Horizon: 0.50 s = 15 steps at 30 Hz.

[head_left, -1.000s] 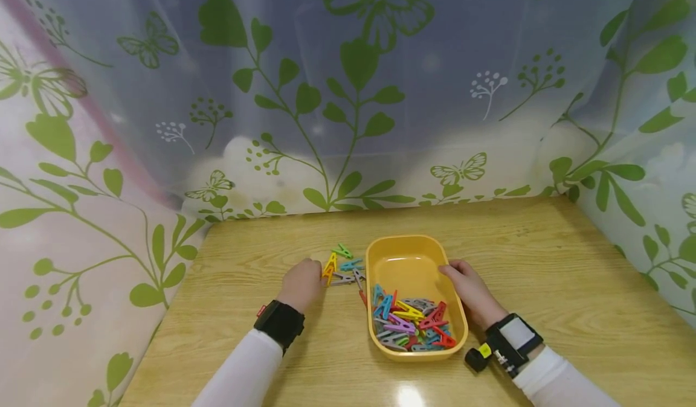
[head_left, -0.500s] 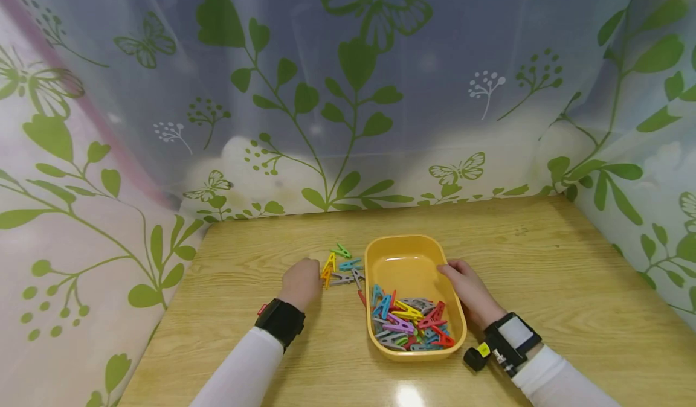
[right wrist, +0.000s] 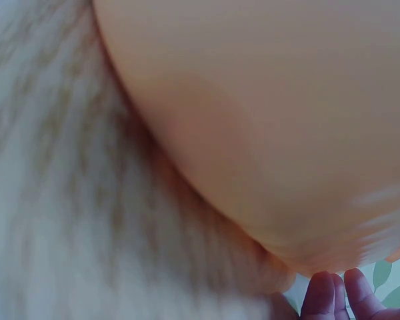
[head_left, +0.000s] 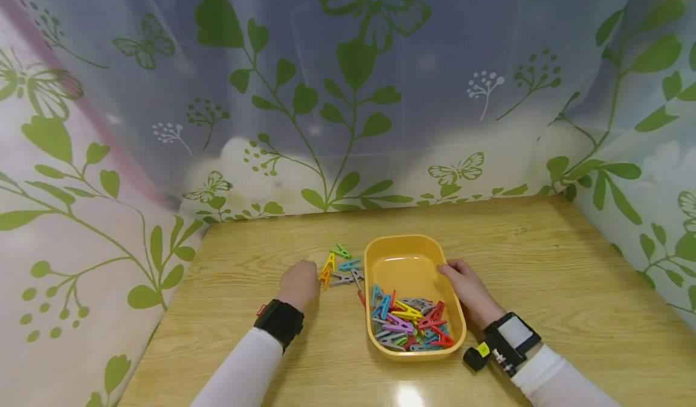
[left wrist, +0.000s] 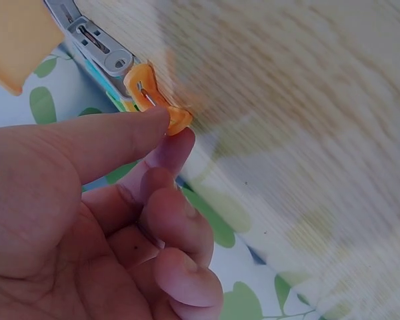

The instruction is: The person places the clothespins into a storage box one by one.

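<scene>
In the left wrist view, my left hand pinches the end of an orange clothespin between thumb and index finger; the other fingers curl loosely below. A grey clothespin lies right beside it. My right hand grips the right side of a yellow plastic tub, with the thumb over its rim and the fingers at its outer wall. Inside the tub's near half is a heap of mixed-colour clothespins. The tub's outer wall fills most of the right wrist view.
Between left hand and tub lie several loose clothespins: a green one, a yellow one, a blue one, grey ones and a red one against the tub. The wooden table ends at a leaf-patterned curtain.
My left hand stays almost in place, and the orange clothespin in its fingertips has shifted very slightly left. The tub and right hand hold still; the head view drifts a little.
</scene>
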Each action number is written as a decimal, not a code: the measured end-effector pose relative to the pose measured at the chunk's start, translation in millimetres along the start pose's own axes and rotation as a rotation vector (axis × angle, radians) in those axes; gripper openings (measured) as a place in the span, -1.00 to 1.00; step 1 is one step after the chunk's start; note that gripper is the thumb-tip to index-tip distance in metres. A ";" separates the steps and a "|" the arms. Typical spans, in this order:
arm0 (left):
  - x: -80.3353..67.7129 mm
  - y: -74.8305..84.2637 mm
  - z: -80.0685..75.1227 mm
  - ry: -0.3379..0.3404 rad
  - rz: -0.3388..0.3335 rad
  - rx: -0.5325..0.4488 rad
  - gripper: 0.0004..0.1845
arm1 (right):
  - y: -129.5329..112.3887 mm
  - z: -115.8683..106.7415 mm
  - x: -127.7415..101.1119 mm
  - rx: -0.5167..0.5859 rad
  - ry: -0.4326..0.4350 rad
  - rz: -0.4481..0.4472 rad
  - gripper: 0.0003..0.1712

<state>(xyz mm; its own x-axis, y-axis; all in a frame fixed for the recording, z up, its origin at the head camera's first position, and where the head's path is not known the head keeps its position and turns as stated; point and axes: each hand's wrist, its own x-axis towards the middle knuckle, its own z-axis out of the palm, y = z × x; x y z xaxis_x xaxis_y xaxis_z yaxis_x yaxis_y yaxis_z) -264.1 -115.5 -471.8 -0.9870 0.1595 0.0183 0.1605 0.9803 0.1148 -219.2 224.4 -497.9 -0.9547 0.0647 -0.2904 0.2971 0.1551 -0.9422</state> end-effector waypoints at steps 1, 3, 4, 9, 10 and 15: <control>-0.6 0.1 -0.5 0.001 0.002 -0.001 -0.94 | -0.1 0.0 0.1 0.000 -0.001 -0.002 -0.34; -2.3 0.0 -1.8 0.003 0.003 -0.010 -0.93 | -0.2 0.0 0.2 -0.002 -0.002 -0.003 -0.33; -3.4 -0.2 -2.8 0.004 0.003 -0.016 -0.93 | -0.2 -0.1 0.3 -0.003 -0.003 -0.003 -0.33; -9.6 -2.9 -10.2 0.028 0.013 -0.040 -0.88 | 0.2 -0.3 0.6 -0.013 -0.003 -0.004 -0.32; -11.0 -3.1 -12.2 0.036 0.019 -0.041 -0.87 | 0.2 -0.3 0.7 -0.011 -0.002 -0.004 -0.32; -19.1 0.5 -23.3 0.128 0.067 -0.058 -0.83 | 0.3 -0.8 0.3 -0.009 0.000 0.000 -0.33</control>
<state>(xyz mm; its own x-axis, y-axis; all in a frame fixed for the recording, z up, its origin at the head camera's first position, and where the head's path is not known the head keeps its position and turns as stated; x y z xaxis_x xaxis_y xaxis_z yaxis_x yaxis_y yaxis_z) -245.1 -120.7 -449.0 -0.9668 0.2042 0.1539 0.2290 0.9591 0.1661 -219.4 225.2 -498.1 -0.9548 0.0643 -0.2901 0.2969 0.1640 -0.9407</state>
